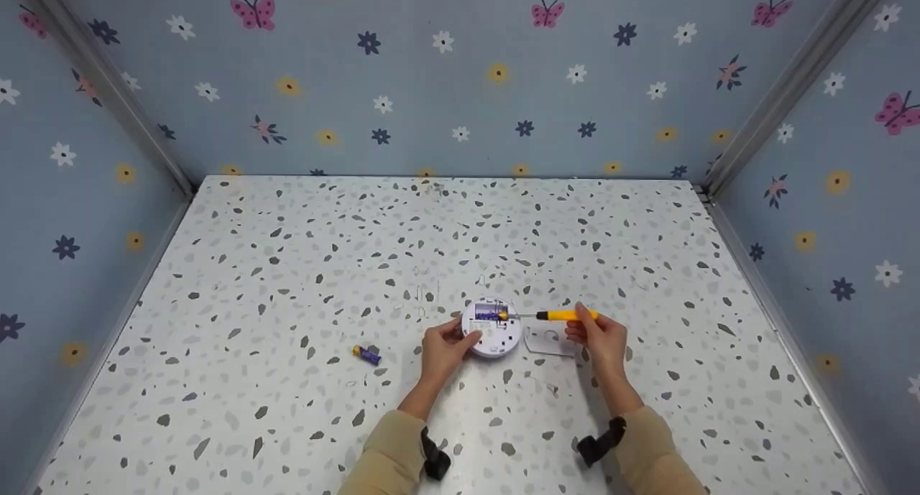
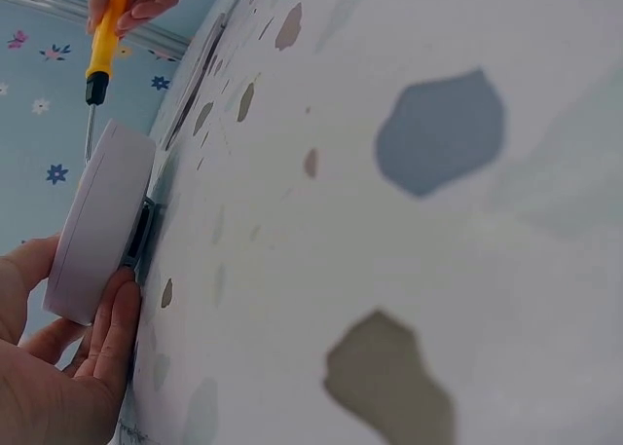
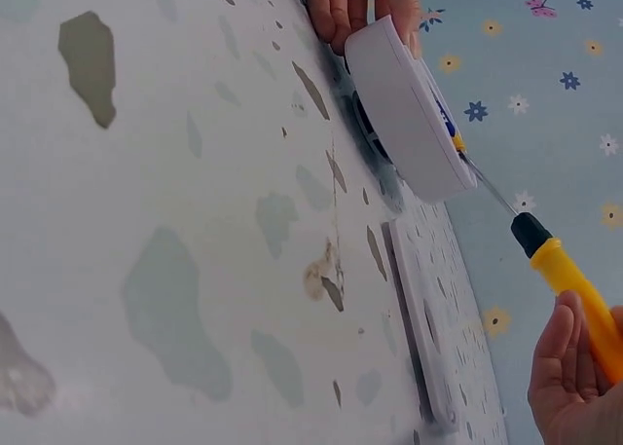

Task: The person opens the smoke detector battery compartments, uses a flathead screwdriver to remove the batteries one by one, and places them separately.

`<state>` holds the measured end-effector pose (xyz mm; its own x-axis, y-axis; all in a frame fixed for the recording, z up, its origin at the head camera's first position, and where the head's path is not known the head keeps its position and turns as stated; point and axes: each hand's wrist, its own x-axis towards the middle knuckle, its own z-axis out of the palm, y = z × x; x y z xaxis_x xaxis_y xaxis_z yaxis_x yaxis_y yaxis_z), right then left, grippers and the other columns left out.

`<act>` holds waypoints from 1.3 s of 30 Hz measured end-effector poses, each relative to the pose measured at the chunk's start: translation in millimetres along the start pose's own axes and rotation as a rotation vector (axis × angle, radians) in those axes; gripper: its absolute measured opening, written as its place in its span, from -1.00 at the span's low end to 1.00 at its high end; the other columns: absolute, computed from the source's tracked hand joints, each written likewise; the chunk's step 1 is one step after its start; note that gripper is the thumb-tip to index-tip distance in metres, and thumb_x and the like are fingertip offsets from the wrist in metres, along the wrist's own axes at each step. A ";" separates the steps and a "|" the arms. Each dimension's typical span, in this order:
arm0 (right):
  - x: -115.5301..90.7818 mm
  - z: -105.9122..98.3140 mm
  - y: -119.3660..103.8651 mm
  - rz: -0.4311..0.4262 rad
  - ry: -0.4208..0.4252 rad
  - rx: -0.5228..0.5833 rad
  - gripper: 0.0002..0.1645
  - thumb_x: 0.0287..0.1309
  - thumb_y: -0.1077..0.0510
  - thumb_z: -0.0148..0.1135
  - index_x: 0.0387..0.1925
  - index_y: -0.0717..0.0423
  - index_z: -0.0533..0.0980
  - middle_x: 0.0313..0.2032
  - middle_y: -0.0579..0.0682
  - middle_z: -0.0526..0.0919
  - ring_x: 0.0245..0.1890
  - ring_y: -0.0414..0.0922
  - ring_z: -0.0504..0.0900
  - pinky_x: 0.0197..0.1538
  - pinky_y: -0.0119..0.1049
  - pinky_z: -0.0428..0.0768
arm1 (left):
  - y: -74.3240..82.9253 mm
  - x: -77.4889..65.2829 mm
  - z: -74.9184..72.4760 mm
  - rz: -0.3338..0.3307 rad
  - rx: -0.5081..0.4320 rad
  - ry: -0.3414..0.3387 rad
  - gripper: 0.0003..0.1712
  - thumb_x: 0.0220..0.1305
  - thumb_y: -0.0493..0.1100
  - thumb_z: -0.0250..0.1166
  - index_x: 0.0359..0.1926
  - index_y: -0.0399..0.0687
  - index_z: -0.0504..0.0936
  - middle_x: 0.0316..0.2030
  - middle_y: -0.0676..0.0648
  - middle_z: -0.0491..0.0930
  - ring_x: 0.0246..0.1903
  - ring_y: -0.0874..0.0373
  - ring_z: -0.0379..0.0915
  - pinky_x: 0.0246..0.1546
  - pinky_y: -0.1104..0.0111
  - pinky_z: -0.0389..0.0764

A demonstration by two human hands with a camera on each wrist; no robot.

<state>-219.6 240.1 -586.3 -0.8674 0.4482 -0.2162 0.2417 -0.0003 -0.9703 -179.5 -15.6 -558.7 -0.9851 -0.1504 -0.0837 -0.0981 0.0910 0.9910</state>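
A round white battery-powered device (image 1: 493, 343) is gripped at its left side by my left hand (image 1: 443, 351), thumb on the upper face. Its battery bay faces up, with a purple-and-yellow battery (image 1: 489, 315) inside. My right hand (image 1: 601, 337) holds a yellow-handled screwdriver (image 1: 564, 315). In the right wrist view the screwdriver's metal shaft (image 3: 492, 187) reaches the yellow end of the battery at the bay. From the left wrist view, the device (image 2: 100, 221) is tilted, with fingers under its dark-fitted underside.
A second purple-and-yellow battery (image 1: 367, 355) lies on the speckled table left of my left hand. A flat white cover (image 1: 550, 341) rests right of the device, near my right hand. Patterned wall panels (image 1: 460, 85) enclose the table at the back and sides.
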 end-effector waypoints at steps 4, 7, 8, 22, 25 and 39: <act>1.0 -0.8 2.2 -0.028 0.004 0.008 -0.30 -0.26 -0.35 0.25 -0.33 0.19 0.57 -0.47 0.15 0.61 -0.54 -0.05 0.61 -0.41 -0.32 0.60 | -0.5 -0.6 -0.3 0.026 0.009 -0.007 -0.43 -0.07 -0.23 0.38 -0.02 -0.43 0.46 -0.40 -0.18 0.59 -0.47 0.16 0.51 -0.47 0.47 0.56; 2.7 -1.4 5.0 -0.049 0.002 -0.009 -0.32 -0.23 -0.35 0.23 -0.31 0.16 0.57 -0.45 0.14 0.61 -0.52 -0.03 0.61 -0.40 -0.32 0.60 | -1.2 -0.7 0.2 0.029 0.007 -0.004 -0.43 -0.08 -0.23 0.38 -0.03 -0.43 0.46 -0.40 -0.19 0.59 -0.47 0.16 0.51 -0.47 0.47 0.56; 3.7 -1.6 6.4 -0.056 0.000 -0.016 -0.34 -0.21 -0.34 0.22 -0.31 0.14 0.57 -0.45 0.13 0.61 -0.51 -0.03 0.61 -0.40 -0.33 0.60 | -1.7 -0.8 0.4 0.026 0.004 -0.003 -0.43 -0.08 -0.24 0.38 -0.03 -0.43 0.46 -0.40 -0.18 0.59 -0.47 0.16 0.51 -0.47 0.46 0.56; 11.2 1.3 9.7 -0.076 -0.002 -0.068 -0.42 -0.21 -0.32 0.23 -0.33 0.06 0.57 -0.46 0.10 0.62 -0.51 -0.03 0.61 -0.41 -0.36 0.60 | -3.7 0.4 0.2 -0.015 -0.010 0.008 -0.46 -0.11 -0.28 0.39 -0.04 -0.40 0.48 -0.35 -0.21 0.59 -0.43 0.14 0.51 -0.43 0.46 0.57; 7.7 1.7 5.7 -0.054 0.002 -0.055 -0.41 -0.18 -0.31 0.23 -0.32 0.10 0.57 -0.46 0.11 0.61 -0.52 -0.04 0.61 -0.42 -0.36 0.60 | -3.6 1.3 0.0 -0.019 0.001 0.010 -0.46 -0.12 -0.28 0.39 -0.05 -0.40 0.48 -0.37 -0.19 0.59 -0.45 0.17 0.49 -0.45 0.47 0.56; -6.7 1.7 -4.8 0.049 0.027 -0.029 -0.19 -0.31 -0.41 0.22 -0.28 0.23 0.53 -0.47 0.10 0.61 -0.53 -0.08 0.61 -0.38 -0.35 0.60 | -0.9 1.1 -0.2 0.012 0.008 0.004 -0.44 -0.11 -0.26 0.40 -0.03 -0.40 0.47 -0.35 -0.19 0.58 -0.45 0.18 0.48 -0.46 0.50 0.54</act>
<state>-215.7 235.6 -580.4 -0.8422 0.4723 -0.2600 0.2964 0.0027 -0.9551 -180.5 -16.1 -559.6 -0.9856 -0.1531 -0.0712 -0.0873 0.1006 0.9911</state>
